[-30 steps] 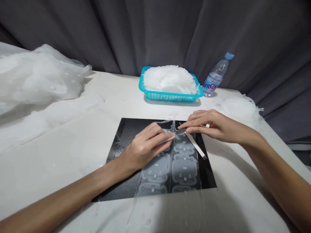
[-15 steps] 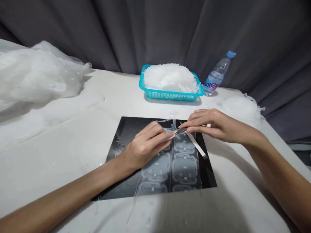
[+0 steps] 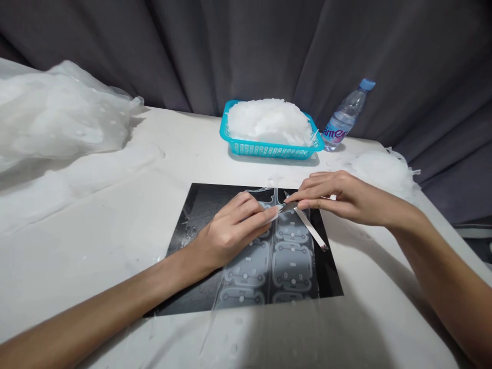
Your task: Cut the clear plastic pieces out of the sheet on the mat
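My left hand [image 3: 230, 225] is closed over the black mat, pinching a small white translucent piece [image 3: 273, 215] between thumb and fingers. My right hand [image 3: 338, 197] is closed on a small knife [image 3: 289, 206], whose grey metal blade points left and meets the edge of the white piece. Most of the knife's handle is hidden by my fingers. Just below it, a slim white stick-like tool [image 3: 313, 231] with a pointed tip lies slantwise on the mat. Under my hands, a clear moulded sheet [image 3: 292, 266] with rounded panel shapes lies on the black mat [image 3: 330, 284].
At the back, a blue basket [image 3: 269, 150] holds a heap of white translucent pieces. A water bottle [image 3: 340, 123] stands right of it. A large clear bag [image 3: 61, 118] of white material lies at the left. Another white pile [image 3: 384, 171] sits at the right edge.
Both hands have shifted very slightly to the right, with the white piece and the blade still together. Otherwise little differs.
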`<control>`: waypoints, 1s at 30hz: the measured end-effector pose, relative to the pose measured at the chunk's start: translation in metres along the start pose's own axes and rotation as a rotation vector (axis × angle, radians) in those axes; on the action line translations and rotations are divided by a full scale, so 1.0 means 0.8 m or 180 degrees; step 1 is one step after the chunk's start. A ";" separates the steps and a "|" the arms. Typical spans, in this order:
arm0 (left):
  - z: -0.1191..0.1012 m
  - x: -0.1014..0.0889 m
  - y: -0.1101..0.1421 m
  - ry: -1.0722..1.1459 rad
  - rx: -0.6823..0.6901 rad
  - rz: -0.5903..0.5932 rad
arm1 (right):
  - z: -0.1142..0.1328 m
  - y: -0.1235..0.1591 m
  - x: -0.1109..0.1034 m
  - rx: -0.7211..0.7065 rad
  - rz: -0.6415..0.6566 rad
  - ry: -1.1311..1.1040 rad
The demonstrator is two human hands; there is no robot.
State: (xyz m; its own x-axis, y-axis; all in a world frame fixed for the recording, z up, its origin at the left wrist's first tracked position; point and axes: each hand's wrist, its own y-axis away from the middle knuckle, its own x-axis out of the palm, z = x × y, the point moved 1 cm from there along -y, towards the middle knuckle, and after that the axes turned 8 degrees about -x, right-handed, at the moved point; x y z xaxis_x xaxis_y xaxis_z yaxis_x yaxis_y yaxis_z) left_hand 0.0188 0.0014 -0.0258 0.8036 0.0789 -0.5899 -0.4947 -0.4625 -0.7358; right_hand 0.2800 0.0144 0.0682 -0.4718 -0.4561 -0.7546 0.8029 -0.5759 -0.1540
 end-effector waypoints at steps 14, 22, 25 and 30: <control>-0.002 0.000 -0.002 -0.0015 0.0073 -0.0008 | -0.001 0.001 -0.002 0.0028 0.0050 0.0092; -0.001 0.001 -0.003 -0.0044 0.0131 -0.0040 | 0.000 0.000 0.001 -0.0008 0.0022 0.0028; -0.001 0.002 -0.004 -0.0019 0.0135 -0.0091 | 0.000 0.000 0.002 -0.0043 0.0015 0.0011; -0.001 0.003 -0.004 -0.0004 0.0048 -0.0095 | -0.002 0.000 0.003 -0.0074 -0.0005 0.0000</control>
State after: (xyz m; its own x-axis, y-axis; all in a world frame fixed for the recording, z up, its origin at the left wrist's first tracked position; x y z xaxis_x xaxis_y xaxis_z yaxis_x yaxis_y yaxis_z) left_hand 0.0223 0.0025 -0.0248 0.8177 0.0936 -0.5679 -0.4754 -0.4465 -0.7581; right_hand 0.2797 0.0146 0.0655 -0.4730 -0.4552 -0.7544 0.8105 -0.5606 -0.1698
